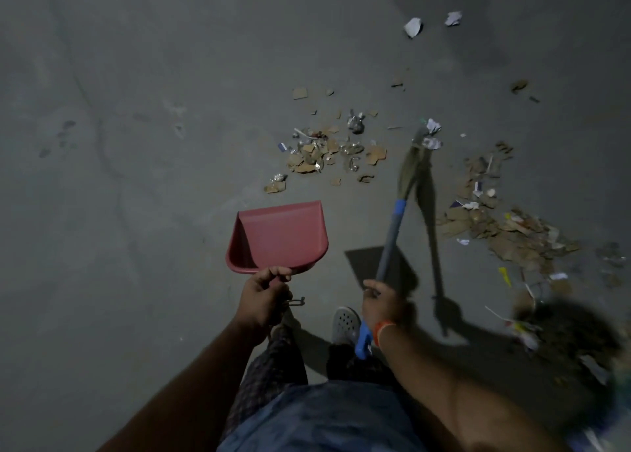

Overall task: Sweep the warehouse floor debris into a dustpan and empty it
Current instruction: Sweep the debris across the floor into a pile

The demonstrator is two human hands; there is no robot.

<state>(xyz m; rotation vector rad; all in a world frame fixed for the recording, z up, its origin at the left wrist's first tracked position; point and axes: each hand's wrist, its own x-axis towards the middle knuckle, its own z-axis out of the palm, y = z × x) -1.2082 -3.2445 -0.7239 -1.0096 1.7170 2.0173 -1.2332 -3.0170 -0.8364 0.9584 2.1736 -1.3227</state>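
My left hand (264, 298) grips the handle of a red dustpan (280, 236), held above the grey floor with its mouth pointing away from me; the pan looks empty. My right hand (382, 306) grips the grey and blue handle of a broom (392, 233), whose bristle head (415, 158) reaches forward beside the debris. A pile of cardboard scraps and foil bits (327, 151) lies on the floor just beyond the dustpan. A second, larger spread of debris (502, 226) lies to the right of the broom.
Two crumpled white papers (432, 23) lie farther off at the top right. My sandalled foot (345, 325) stands between my hands. A dark blurred heap of rubbish (566, 335) sits at the lower right. Bare concrete floor (136, 144) stretches to the left.
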